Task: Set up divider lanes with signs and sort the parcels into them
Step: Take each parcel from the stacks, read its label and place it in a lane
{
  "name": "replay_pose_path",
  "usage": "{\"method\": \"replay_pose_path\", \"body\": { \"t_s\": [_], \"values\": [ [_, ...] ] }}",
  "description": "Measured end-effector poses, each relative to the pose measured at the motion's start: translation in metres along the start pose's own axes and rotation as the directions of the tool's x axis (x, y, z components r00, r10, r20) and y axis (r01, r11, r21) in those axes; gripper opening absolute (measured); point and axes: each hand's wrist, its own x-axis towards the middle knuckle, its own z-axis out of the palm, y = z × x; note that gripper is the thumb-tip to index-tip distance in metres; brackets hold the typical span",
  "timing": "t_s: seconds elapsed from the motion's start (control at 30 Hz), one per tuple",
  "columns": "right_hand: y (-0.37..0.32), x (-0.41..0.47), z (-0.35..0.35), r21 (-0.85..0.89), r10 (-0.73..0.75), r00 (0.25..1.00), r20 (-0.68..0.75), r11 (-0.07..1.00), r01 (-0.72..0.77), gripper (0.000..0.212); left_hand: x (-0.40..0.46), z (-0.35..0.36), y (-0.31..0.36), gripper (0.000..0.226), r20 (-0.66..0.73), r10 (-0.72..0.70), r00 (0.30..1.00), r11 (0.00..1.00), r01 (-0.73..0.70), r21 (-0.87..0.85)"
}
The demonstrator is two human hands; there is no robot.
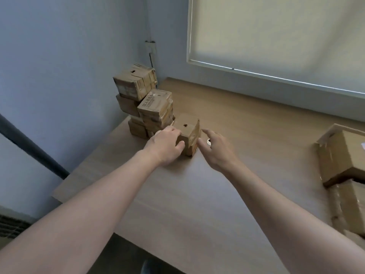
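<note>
Printed dark characters across the top face of a small taped brown cardboard parcel (156, 103), at about ten o'clock in the stack by the blue wall; too blurred to read for certain. Pale label on the topmost brown cardboard parcel (128, 89), illegible.

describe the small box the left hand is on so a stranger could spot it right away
Start at the stack of cardboard parcels in the table's far left corner by the blue wall. Just right of its foot sits a lone small brown box, gripped by the left hand. Unlike its neighbours, it is unstacked, with one flap standing up.
</note>
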Motion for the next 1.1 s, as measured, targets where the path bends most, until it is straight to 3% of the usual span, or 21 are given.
{"method": "replay_pose_path", "body": {
  "t_s": [0.27, 0.67, 0.9, 1.1],
  "values": [
    [-0.025, 0.046, 0.061, 0.083, 0.234, 0.971, -0.049, 0.97, -0.23, 0.053, 0.084, 0.019, -0.065, 0.048, 0.109, 0.129, 0.986, 0.989, -0.119, -0.089],
    [0.016, 0.134, 0.128, 0.26, 0.387, 0.922, 0.025, 0.888, -0.38, 0.046, 0.163, 0.076, -0.094, 0.042, 0.215, 0.064, 0.975, 0.988, -0.032, -0.15],
    [0.03, 0.163, 0.155, 0.484, 0.428, 0.894, 0.133, 0.759, -0.436, 0.041, 0.192, 0.093, -0.095, 0.021, 0.205, 0.014, 0.979, 0.96, 0.044, -0.275],
    [0.031, 0.169, 0.146, 0.594, 0.491, 0.857, 0.16, 0.645, -0.48, 0.042, 0.198, 0.086, -0.082, 0.027, 0.197, -0.045, 0.979, 0.917, 0.118, -0.381]
  ]
}}
